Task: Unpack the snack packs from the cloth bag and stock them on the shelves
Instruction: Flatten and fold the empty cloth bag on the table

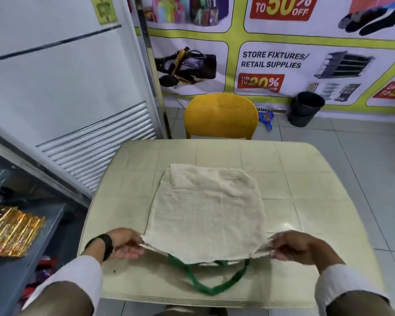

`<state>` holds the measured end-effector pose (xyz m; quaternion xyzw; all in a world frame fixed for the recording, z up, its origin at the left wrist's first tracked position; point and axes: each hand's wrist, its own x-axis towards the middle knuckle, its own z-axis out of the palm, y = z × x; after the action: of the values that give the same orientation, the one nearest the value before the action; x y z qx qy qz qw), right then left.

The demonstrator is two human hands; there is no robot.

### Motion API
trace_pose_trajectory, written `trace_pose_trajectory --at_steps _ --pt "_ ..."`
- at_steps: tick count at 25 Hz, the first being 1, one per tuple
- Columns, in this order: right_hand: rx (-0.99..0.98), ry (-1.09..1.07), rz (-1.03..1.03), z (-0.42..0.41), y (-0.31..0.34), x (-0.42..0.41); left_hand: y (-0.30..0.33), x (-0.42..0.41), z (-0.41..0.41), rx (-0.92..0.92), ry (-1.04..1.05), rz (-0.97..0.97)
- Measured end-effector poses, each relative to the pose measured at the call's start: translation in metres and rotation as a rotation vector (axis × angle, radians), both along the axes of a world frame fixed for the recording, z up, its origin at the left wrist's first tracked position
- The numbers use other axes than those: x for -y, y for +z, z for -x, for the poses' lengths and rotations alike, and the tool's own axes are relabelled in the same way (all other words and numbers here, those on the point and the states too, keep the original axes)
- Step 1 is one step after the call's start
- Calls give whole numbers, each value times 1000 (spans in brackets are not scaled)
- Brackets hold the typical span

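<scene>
A beige cloth bag [206, 208] lies flat on the cream table [306, 201], its mouth toward me and its green handles [211, 281] drooping over the near part of the table. My left hand [123, 244] pinches the bag's near left corner. My right hand [299, 246] pinches the near right corner. The bag looks flat, and its inside is hidden. Gold snack packs [10, 232] lie on a grey shelf [43, 236] at the left. More packs in red and purple wrappers [43, 270] show on a lower shelf.
A yellow chair [221, 116] stands behind the table's far edge. A white floor-standing air conditioner [66, 87] fills the left. A black bin [306, 108] sits by the banner wall at the back right. Tiled floor lies to the right.
</scene>
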<state>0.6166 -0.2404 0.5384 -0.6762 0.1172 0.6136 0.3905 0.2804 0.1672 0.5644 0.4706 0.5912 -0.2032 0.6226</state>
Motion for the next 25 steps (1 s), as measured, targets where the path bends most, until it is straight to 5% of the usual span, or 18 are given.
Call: trace_pose_trajectory --at_steps 6,8,10,13,15,21,25 --pt "68 -683 -289 -67 28 -84 10 -82 -116 271 392 9" --pt "163 -759 -311 -78 19 -103 -1 -103 -147 408 540 -55" --pt "320 -628 -147 -75 3 -115 -24 -111 -159 349 487 -168" --pt "469 -339 115 -64 -37 -124 -72 -95 -150 -14 -24 -404" --pt "551 -202 184 -60 -62 -131 -93 -78 -142 -98 -102 -395" --pt "642 -162 306 -69 -86 -142 -107 -57 -146 49 266 -201" --pt "517 -50 308 -65 -90 -136 -87 -70 -148 123 590 -181"
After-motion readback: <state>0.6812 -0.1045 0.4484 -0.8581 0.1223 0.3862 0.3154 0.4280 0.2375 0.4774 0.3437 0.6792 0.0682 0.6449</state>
